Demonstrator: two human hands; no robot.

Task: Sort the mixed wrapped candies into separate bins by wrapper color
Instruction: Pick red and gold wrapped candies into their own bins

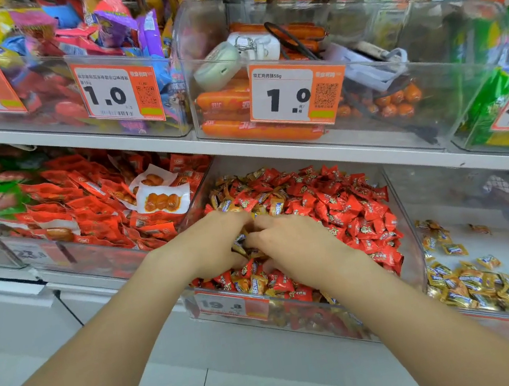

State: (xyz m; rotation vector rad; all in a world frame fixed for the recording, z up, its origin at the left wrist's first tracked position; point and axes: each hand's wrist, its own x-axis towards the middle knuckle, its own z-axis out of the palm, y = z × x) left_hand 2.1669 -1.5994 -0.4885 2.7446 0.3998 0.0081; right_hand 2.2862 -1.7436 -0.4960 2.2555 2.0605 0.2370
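1. Shop shelves (140,151) carry clear bins. On the lower shelf, the middle bin (299,319) is heaped with red candies (349,211) mixed with gold candies (240,243).
2. The left hand (217,242) sits on the heap's near side, its grip curled round a few gold candies.
3. The right hand (291,243) lies just beside it, fingers bent into the heap; I cannot tell whether its grip holds anything.
4. The right bin (504,240) next to it holds gold wrappers (481,287), mostly along its front.
5. A price tag (227,304) hangs on the middle bin's front, and red snack packets (90,218) fill the bin to the left.
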